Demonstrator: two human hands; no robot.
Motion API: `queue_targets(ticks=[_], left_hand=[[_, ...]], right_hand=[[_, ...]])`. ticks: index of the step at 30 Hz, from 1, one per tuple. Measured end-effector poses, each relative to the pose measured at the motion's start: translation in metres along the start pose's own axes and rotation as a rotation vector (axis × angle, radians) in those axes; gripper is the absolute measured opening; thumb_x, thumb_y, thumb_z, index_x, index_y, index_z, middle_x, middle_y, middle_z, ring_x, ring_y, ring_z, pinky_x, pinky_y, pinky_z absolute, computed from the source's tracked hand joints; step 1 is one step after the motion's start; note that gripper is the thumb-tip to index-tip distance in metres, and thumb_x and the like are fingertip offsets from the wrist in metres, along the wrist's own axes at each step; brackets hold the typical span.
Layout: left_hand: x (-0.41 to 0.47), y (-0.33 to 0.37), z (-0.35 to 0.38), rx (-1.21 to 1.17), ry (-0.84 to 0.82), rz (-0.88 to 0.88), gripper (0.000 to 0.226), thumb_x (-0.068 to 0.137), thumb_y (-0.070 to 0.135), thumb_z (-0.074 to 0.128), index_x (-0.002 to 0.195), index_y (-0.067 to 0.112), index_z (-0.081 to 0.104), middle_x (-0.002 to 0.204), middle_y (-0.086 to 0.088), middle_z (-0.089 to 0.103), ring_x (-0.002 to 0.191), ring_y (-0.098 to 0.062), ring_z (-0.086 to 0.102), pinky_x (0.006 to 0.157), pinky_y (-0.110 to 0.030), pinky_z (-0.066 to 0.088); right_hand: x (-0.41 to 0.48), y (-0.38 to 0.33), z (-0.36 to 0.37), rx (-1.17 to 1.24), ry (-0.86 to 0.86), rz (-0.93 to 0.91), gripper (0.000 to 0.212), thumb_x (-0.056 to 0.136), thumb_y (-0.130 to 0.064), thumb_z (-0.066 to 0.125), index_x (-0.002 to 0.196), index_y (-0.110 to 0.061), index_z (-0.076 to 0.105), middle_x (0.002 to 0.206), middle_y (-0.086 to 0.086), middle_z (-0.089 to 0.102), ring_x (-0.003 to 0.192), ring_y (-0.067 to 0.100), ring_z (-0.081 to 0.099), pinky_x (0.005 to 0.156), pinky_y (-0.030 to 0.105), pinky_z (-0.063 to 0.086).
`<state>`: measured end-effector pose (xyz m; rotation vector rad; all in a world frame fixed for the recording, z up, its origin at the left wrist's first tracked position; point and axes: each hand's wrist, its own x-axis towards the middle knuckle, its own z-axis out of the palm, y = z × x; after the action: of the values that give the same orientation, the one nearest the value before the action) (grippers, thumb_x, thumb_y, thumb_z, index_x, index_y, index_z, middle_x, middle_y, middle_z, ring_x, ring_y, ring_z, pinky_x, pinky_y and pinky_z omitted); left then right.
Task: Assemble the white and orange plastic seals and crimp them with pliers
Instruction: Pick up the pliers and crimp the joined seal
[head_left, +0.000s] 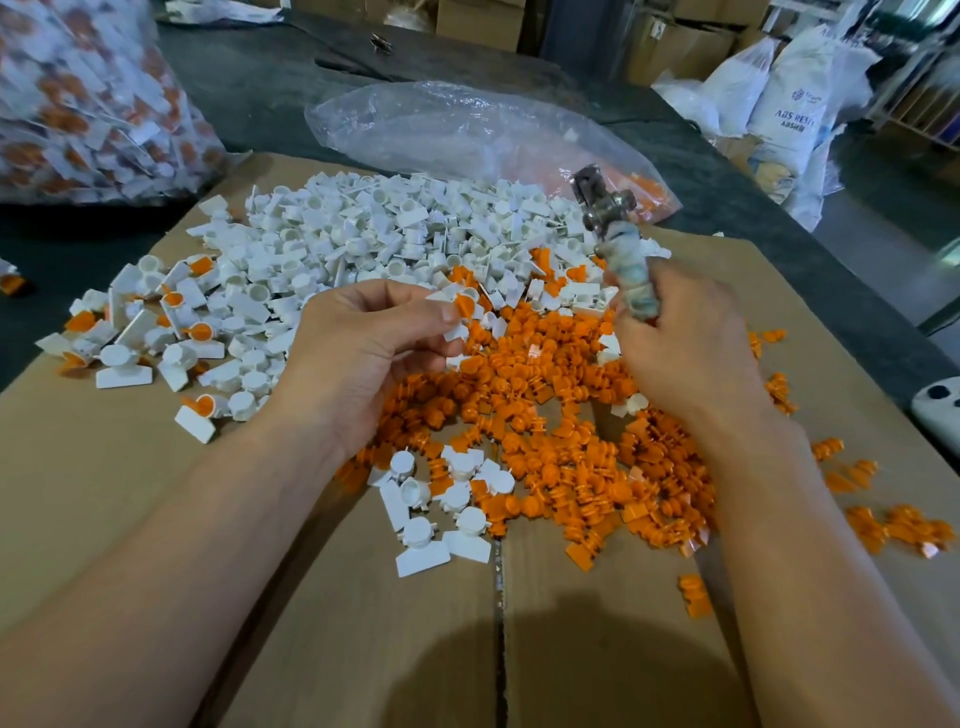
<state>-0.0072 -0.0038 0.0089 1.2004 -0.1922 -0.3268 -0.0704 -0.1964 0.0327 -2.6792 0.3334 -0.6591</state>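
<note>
My left hand (363, 343) pinches an assembled seal (464, 307), white with an orange insert, between thumb and fingertips above the piles. My right hand (680, 343) grips the wrapped handles of metal pliers (610, 218), whose jaws point up and away. The seal and the jaws are apart. A heap of white seal bodies (374, 234) lies at the back of the cardboard, and a heap of orange inserts (561, 415) spreads under and between my hands. Several assembled seals (171, 312) lie at the left.
The parts lie on a flattened cardboard sheet (130, 493) over a dark table. A clear plastic bag (467, 130) lies behind the white heap. A large bag of finished seals (78, 98) stands at the far left. White sacks (789, 104) stand at the right.
</note>
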Motion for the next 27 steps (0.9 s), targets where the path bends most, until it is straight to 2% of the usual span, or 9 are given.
queue_targets(ticks=[3, 6, 8, 13, 16, 20, 24, 27], left_hand=[[0.0, -0.002, 0.001, -0.016, 0.011, 0.023, 0.015, 0.053, 0.011, 0.07, 0.063, 0.008, 0.059, 0.051, 0.0, 0.063, 0.047, -0.011, 0.062, 0.043, -0.016, 0.046], [0.0, -0.001, 0.0, -0.015, 0.017, 0.061, 0.012, 0.058, 0.007, 0.07, 0.051, 0.016, 0.066, 0.052, 0.001, 0.064, 0.049, -0.011, 0.063, 0.044, -0.015, 0.046], [0.0, -0.001, 0.0, -0.022, 0.022, 0.07, 0.013, 0.059, 0.008, 0.07, 0.05, 0.017, 0.067, 0.052, 0.001, 0.064, 0.049, -0.01, 0.063, 0.043, -0.015, 0.046], [0.004, -0.003, -0.001, -0.044, 0.118, -0.022, 0.009, 0.072, -0.003, 0.067, 0.068, 0.002, 0.06, 0.048, -0.001, 0.061, 0.043, -0.009, 0.059, 0.04, -0.014, 0.044], [0.006, -0.003, -0.001, -0.037, 0.14, -0.032, 0.01, 0.073, -0.004, 0.066, 0.067, 0.001, 0.06, 0.047, -0.002, 0.06, 0.041, -0.009, 0.057, 0.039, -0.014, 0.043], [0.005, -0.004, -0.001, -0.042, 0.127, -0.009, 0.014, 0.074, -0.005, 0.066, 0.064, 0.003, 0.059, 0.048, 0.0, 0.061, 0.043, -0.009, 0.059, 0.04, -0.014, 0.043], [0.005, -0.004, -0.001, -0.038, 0.102, 0.038, 0.02, 0.075, -0.005, 0.066, 0.061, 0.007, 0.059, 0.05, 0.0, 0.063, 0.047, -0.011, 0.061, 0.043, -0.015, 0.045], [0.003, -0.004, 0.0, 0.008, 0.08, 0.141, 0.022, 0.076, -0.005, 0.066, 0.061, 0.01, 0.06, 0.052, 0.002, 0.063, 0.051, -0.012, 0.063, 0.046, -0.016, 0.046]], right_hand=[[-0.001, -0.001, 0.001, -0.026, 0.012, -0.067, 0.014, 0.09, -0.019, 0.051, 0.089, -0.006, 0.058, 0.073, 0.003, 0.051, 0.064, 0.018, 0.044, 0.051, 0.031, 0.024], [-0.003, -0.005, 0.006, -0.027, -0.013, -0.13, 0.012, 0.092, -0.028, 0.049, 0.083, -0.02, 0.046, 0.064, -0.01, 0.041, 0.057, 0.009, 0.039, 0.05, 0.021, 0.024], [-0.005, -0.008, 0.009, -0.018, -0.046, -0.145, 0.013, 0.092, -0.031, 0.048, 0.084, -0.023, 0.041, 0.064, -0.015, 0.038, 0.057, 0.003, 0.038, 0.05, 0.021, 0.025], [-0.006, -0.007, 0.011, -0.039, -0.08, -0.128, 0.02, 0.087, -0.04, 0.049, 0.087, -0.021, 0.043, 0.068, -0.013, 0.039, 0.059, 0.006, 0.039, 0.05, 0.024, 0.025], [-0.005, -0.007, 0.013, -0.077, -0.097, -0.102, 0.025, 0.085, -0.042, 0.054, 0.092, -0.018, 0.048, 0.077, -0.005, 0.045, 0.068, 0.015, 0.042, 0.052, 0.028, 0.026], [-0.006, -0.008, 0.015, -0.089, -0.134, -0.086, 0.038, 0.084, -0.045, 0.057, 0.108, -0.016, 0.054, 0.089, -0.006, 0.049, 0.08, 0.013, 0.046, 0.064, 0.028, 0.032], [-0.007, -0.012, 0.013, -0.067, -0.156, -0.109, 0.034, 0.082, -0.047, 0.055, 0.096, -0.016, 0.056, 0.081, -0.004, 0.053, 0.072, 0.014, 0.048, 0.059, 0.03, 0.037], [-0.01, -0.016, 0.008, -0.017, -0.184, -0.121, 0.029, 0.08, -0.048, 0.054, 0.086, -0.02, 0.055, 0.07, -0.009, 0.05, 0.063, 0.009, 0.046, 0.054, 0.021, 0.033]])
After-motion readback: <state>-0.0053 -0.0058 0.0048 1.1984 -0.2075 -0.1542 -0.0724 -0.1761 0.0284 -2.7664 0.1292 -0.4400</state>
